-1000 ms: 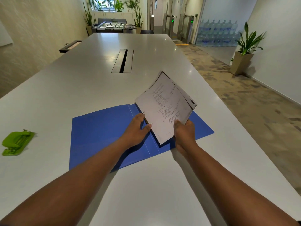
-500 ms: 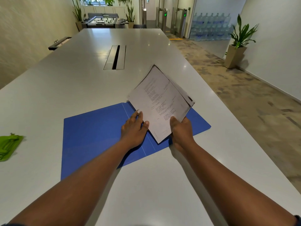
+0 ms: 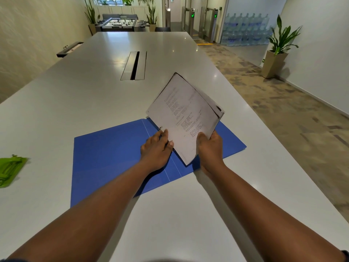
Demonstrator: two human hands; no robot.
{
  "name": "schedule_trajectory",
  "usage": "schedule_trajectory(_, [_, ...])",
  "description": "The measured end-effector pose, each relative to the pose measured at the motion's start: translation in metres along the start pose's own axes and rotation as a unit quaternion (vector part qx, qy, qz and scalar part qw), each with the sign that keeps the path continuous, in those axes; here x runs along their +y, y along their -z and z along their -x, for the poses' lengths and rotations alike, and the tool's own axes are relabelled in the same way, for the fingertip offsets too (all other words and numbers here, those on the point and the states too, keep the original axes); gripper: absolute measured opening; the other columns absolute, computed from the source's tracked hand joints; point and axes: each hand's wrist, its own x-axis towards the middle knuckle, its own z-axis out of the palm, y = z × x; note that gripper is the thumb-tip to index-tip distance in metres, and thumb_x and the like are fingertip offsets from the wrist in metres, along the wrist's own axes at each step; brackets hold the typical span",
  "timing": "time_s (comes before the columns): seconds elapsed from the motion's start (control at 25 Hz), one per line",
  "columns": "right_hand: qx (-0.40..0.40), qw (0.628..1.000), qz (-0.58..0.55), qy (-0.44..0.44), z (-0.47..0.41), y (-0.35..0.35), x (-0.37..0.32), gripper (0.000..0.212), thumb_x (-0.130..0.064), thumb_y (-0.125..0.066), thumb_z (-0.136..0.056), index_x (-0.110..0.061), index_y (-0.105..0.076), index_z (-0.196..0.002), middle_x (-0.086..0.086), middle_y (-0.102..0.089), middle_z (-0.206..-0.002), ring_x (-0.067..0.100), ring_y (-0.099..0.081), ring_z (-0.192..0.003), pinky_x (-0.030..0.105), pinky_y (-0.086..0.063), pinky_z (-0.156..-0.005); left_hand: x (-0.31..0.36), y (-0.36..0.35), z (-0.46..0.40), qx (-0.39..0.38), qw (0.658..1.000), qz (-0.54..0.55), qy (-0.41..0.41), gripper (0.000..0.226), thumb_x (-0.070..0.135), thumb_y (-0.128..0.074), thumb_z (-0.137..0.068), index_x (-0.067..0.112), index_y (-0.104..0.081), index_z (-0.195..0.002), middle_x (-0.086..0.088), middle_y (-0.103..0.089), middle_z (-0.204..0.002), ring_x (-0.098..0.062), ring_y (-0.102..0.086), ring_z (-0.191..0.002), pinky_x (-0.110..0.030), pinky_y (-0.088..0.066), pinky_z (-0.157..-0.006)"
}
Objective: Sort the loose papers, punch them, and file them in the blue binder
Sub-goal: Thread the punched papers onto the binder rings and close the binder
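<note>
**Q:** While the stack of papers (image 3: 186, 118) is held up, where is it relative to the binder?

**A:** It tilts above the right half of the open blue binder (image 3: 113, 154), which lies flat on the white table (image 3: 75, 95). The stack's lower left edge sits at the binder's metal rings (image 3: 160, 128), near the spine. The right hand (image 3: 210, 146) clamps the stack's bottom edge, thumb on the printed top sheet, fingers behind.

**Q:** And the left hand?

**A:** The left hand (image 3: 156, 146) rests at the rings, fingers curled, thumb touching the stack's left edge. Whether it pinches a ring or only steadies it, I cannot tell.

**Q:** What has changed in the last second?

**A:** Very little: both hands keep the same hold and the stack stays at the same tilt. The sheets seem not yet threaded, so the filing step looks under way, not finished.

**Q:** Anything else nearby?

**A:** A green hole punch (image 3: 10, 170) lies well apart at the left table edge. Potted plants (image 3: 279, 42) stand against the far right wall.
</note>
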Motion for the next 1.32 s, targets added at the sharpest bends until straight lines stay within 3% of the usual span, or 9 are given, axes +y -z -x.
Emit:
schedule_trajectory(0.32, [0.038, 0.985, -0.127, -0.112, -0.008, 0.009, 0.015, 0.033, 0.004, -0.053, -0.096, -0.022, -0.062, -0.114, 0.002, -0.073, -0.109, 0.024, -0.073, -0.097, 0.039, -0.063, -0.077, 0.003, 0.007, -0.005, -0.031, 0.998, -0.047, -0.006, 0.064, 0.062, -0.019, -0.101, 0.034, -0.018, -0.159, 0.001, -0.016, -0.167, -0.033, -0.019, -0.147, -0.055, -0.021, -0.112])
schedule_trajectory(0.48, [0.038, 0.988, -0.102, -0.111, -0.010, 0.014, 0.019, 0.045, 0.013, -0.052, -0.091, -0.028, -0.060, -0.106, 0.005, -0.072, -0.112, 0.027, -0.071, -0.102, 0.046, -0.062, -0.084, 0.003, 0.002, -0.002, -0.017, 0.999, -0.048, -0.006, 0.066, 0.065, -0.024, -0.099, 0.034, -0.022, -0.157, 0.002, -0.017, -0.167, -0.031, -0.017, -0.147, -0.054, -0.018, -0.112])
schedule_trajectory(0.56, [0.061, 0.991, -0.086, -0.083, -0.014, 0.017, 0.018, 0.054, 0.016, -0.053, -0.086, -0.028, -0.058, -0.117, 0.004, -0.069, -0.118, 0.024, -0.069, -0.106, 0.042, -0.063, -0.082, 0.002, -0.001, 0.000, -0.009, 0.998, -0.055, -0.008, 0.068, 0.067, -0.025, -0.098, 0.033, -0.023, -0.157, 0.002, -0.017, -0.167, -0.031, -0.016, -0.147, -0.055, -0.018, -0.113])
schedule_trajectory(0.64, [0.115, 0.992, 0.002, -0.055, -0.020, 0.019, 0.017, 0.077, 0.012, -0.061, -0.085, -0.026, -0.037, -0.146, 0.004, -0.053, -0.142, 0.024, -0.057, -0.127, 0.041, -0.060, -0.091, 0.002, -0.003, 0.000, -0.002, 0.998, -0.059, -0.010, 0.069, 0.068, -0.024, -0.097, 0.033, -0.024, -0.157, 0.001, -0.017, -0.167, -0.032, -0.016, -0.148, -0.055, -0.017, -0.114])
schedule_trajectory(0.72, [0.157, 0.972, 0.167, -0.042, -0.025, 0.020, 0.015, 0.101, 0.000, -0.071, -0.087, -0.026, -0.006, -0.160, 0.003, -0.016, -0.166, 0.028, -0.027, -0.150, 0.049, -0.040, -0.114, 0.001, -0.004, 0.000, 0.002, 0.998, -0.060, -0.012, 0.070, 0.069, -0.023, -0.097, 0.034, -0.024, -0.157, 0.001, -0.016, -0.167, -0.032, -0.016, -0.148, -0.055, -0.017, -0.114])
schedule_trajectory(0.84, [0.150, 0.932, 0.329, 0.006, -0.029, 0.018, 0.011, 0.103, -0.016, -0.074, -0.088, -0.026, -0.001, -0.161, 0.000, 0.005, -0.170, 0.028, -0.007, -0.156, 0.053, -0.020, -0.121, -0.001, -0.005, -0.001, -0.001, 0.998, -0.067, -0.016, 0.074, 0.074, -0.020, -0.094, 0.035, -0.022, -0.157, 0.002, -0.016, -0.168, -0.031, -0.016, -0.148, -0.054, -0.017, -0.114])
schedule_trajectory(0.96, [0.083, 0.901, 0.426, 0.010, -0.037, 0.025, 0.011, 0.091, -0.028, -0.069, -0.090, -0.026, -0.011, -0.160, 0.002, -0.005, -0.170, 0.027, -0.004, -0.156, 0.055, -0.015, -0.120, -0.008, -0.004, -0.001, -0.003, 0.997, -0.068, -0.034, 0.078, 0.077, -0.021, -0.091, 0.036, -0.023, -0.157, 0.006, -0.017, -0.167, -0.028, -0.016, -0.148, -0.053, -0.017, -0.114])
schedule_trajectory(1.2, [-0.013, 0.847, 0.531, -0.012, -0.046, 0.043, 0.016, 0.075, -0.051, -0.061, -0.082, -0.033, -0.036, -0.150, 0.003, -0.034, -0.155, 0.030, -0.028, -0.145, 0.057, -0.023, -0.113, -0.032, 0.006, -0.004, -0.020, 0.992, -0.079, -0.098, 0.083, 0.081, -0.019, -0.085, 0.040, -0.025, -0.157, 0.011, -0.019, -0.166, -0.026, -0.017, -0.149, -0.052, -0.019, -0.115])
schedule_trajectory(1.32, [-0.013, 0.836, 0.549, -0.018, -0.046, 0.052, 0.026, 0.052, -0.058, -0.053, -0.074, -0.034, -0.051, -0.120, 0.001, -0.050, -0.126, 0.029, -0.043, -0.129, 0.053, -0.034, -0.103, -0.048, 0.014, -0.007, -0.022, 0.988, -0.066, -0.136, 0.082, 0.080, -0.022, -0.084, 0.040, -0.030, -0.155, 0.014, -0.023, -0.165, -0.025, -0.021, -0.148, -0.051, -0.020, -0.115])
